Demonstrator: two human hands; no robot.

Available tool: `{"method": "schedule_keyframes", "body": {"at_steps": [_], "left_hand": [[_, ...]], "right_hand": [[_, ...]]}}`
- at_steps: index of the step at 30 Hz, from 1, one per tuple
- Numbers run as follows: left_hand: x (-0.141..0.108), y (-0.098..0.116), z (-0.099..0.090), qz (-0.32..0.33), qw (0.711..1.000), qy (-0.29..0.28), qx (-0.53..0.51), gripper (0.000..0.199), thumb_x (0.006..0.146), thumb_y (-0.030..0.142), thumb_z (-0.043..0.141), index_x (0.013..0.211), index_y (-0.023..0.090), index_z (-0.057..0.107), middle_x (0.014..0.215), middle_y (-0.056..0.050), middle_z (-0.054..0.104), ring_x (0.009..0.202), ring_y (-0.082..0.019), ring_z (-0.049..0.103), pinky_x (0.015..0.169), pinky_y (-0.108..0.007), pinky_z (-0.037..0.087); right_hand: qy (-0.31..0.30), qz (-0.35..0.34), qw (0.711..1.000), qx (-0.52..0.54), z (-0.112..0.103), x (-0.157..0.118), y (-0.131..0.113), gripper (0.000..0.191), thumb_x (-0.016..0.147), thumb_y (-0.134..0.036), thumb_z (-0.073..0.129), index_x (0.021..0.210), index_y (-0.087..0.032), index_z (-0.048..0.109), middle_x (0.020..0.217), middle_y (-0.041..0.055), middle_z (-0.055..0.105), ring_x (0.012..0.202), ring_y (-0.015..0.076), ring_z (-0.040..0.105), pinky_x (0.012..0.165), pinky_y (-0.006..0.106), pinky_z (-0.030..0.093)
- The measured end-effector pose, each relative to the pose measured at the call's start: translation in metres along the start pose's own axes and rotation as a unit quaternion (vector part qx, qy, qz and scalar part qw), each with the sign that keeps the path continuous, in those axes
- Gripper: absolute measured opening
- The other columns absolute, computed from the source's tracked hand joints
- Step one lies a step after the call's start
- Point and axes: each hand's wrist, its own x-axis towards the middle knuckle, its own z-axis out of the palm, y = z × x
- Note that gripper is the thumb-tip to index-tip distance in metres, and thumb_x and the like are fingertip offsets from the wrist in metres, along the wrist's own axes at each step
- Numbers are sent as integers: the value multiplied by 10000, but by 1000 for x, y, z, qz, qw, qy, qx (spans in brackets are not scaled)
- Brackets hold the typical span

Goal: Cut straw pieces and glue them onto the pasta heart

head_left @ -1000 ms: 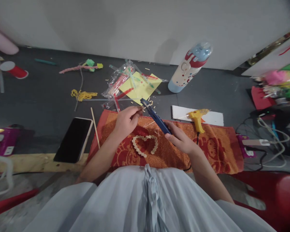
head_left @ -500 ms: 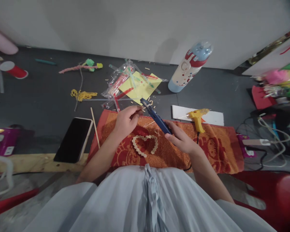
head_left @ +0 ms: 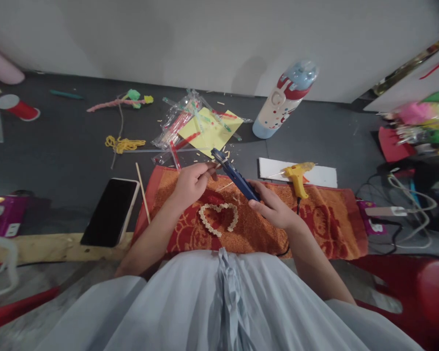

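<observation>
Blue pliers still in right hand

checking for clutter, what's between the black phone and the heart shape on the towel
In the head view, a thin stick, the left forearm and a stretch of orange-red towel lie between the black phone and the heart shape.

The towel is of cloth — its pile looks rough and matt. The heart seems made of wood, pale and unpolished; the stick too, but smoother. The tool has a smooth body. Plastic are the glue gun, the crinkled, shiny wrap and the chair, quite glossy. The note is matt paper — the dress, soft cloth.
</observation>
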Motion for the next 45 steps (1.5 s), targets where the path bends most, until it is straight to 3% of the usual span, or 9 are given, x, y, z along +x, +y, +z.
{"method": "schedule_keyframes", "body": {"at_steps": [8, 14, 19, 23, 29, 32, 40, 45], "left_hand": [[0, -3, 3, 10, 1000, 10, 19, 299, 882, 255, 457, 660, 180, 643, 737, -34, 711, 667, -147, 625, 672, -231, 479], [1, -8, 6, 18, 1000, 11, 2, 279, 901, 250, 458, 731, 170, 664, 745, -27, 716, 683, -143, 632, 651, -232, 458], [-5, 7, -2, -11, 991, -9, 136, 339, 956, 309, 391, 871, 149, 677, 799, -70, 707, 739, -174, 638, 685, -263, 455], [-34, 17, -29, -44, 954, 23, 296, 438, 953, 334, 421, 1323, 109, 486, 1220, -166, 631, 1102, -256, 587, 966, -375, 427], [-103, -5, -85, -243, 849, 81, 461, 625, 856, 322, 544, 1405, 74, 377, 1277, -238, 547, 1191, -384, 511, 990, -513, 404], [-125, -22, -99, -300, 821, 92, 478, 715, 810, 329, 580, 1426, 52, 343, 1317, -253, 506, 1214, -404, 498, 1019, -537, 383], [-135, -43, -98, -314, 831, 91, 450, 866, 753, 336, 598, 1480, 48, 227, 1367, -258, 446, 1237, -403, 489, 1062, -576, 334], [-133, -45, -96, -294, 837, 107, 449, 983, 707, 293, 624, 1491, -20, 122, 1330, -278, 441, 1222, -385, 485, 1064, -510, 344]], "right_hand": [[2, 0, 1000, -6, 5, 0, -1, 584, 907, -544, 469, 1358, -175, 426, 1292, 147, 599, 1161, 304, 570, 1000, 479, 432], [16, 12, 1000, -17, 7, -2, -7, 571, 902, -564, 457, 1283, -140, 488, 1177, 144, 651, 1058, 305, 606, 924, 445, 467], [40, 37, 998, -12, 15, -2, -8, 578, 905, -570, 448, 1298, -148, 479, 1167, 134, 654, 1064, 292, 601, 931, 434, 449], [79, 31, 996, 14, 27, 0, -9, 510, 912, -561, 440, 1227, -171, 528, 1064, 100, 669, 970, 246, 613, 865, 383, 470], [101, 22, 994, 45, 43, -1, -13, 437, 917, -532, 442, 1170, -192, 548, 849, 36, 632, 742, 179, 562, 693, 312, 464], [84, 18, 995, 54, 52, -1, -17, 413, 914, -528, 449, 1133, -195, 556, 848, 34, 619, 741, 179, 551, 675, 311, 455], [62, 16, 996, 64, 69, 0, -25, 383, 901, -527, 472, 1091, -208, 562, 830, 27, 611, 767, 188, 549, 679, 316, 454], [64, 16, 995, 75, 72, -1, -25, 398, 901, -546, 460, 1072, -202, 564, 799, 22, 590, 727, 176, 531, 654, 309, 445]]}}
